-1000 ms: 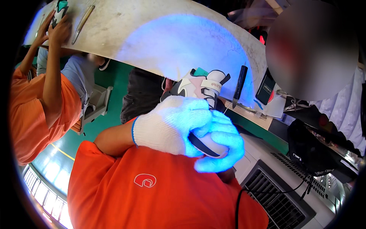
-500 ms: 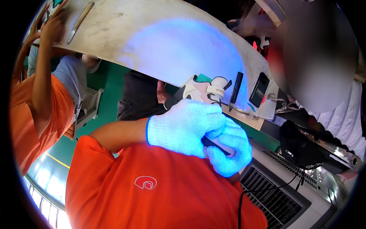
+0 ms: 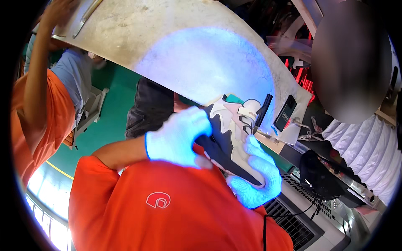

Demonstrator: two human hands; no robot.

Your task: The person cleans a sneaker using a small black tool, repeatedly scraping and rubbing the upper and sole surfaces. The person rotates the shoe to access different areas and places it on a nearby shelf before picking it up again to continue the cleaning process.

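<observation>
A sneaker (image 3: 228, 136) in white, pale pink and dark navy, with a teal lining and a strap, is held between my hands above my lap, close to the table's near edge. My right hand (image 3: 261, 178), in a white knit glove lit blue, wraps round its lower right end. My left hand (image 3: 180, 136), gloved the same way and slightly blurred, closes on the dark navy part at the shoe's left side. That hand's fingertips are partly hidden. Just beyond the shoe, a black pen-like tool (image 3: 264, 111) lies on the table.
A blue-lit patch covers part of the worktable (image 3: 121, 31). A phone (image 3: 285, 113) lies near its right end, and a knife (image 3: 86, 17) at far left. A co-worker in orange (image 3: 54, 113) stands left. A black cap-like object (image 3: 318, 178) and vented machine (image 3: 289, 217) are right.
My hands, earlier close together over the shoe, have moved apart. The left has shifted left to the shoe's dark side, and more of the shoe shows. The co-worker's arm has moved.
</observation>
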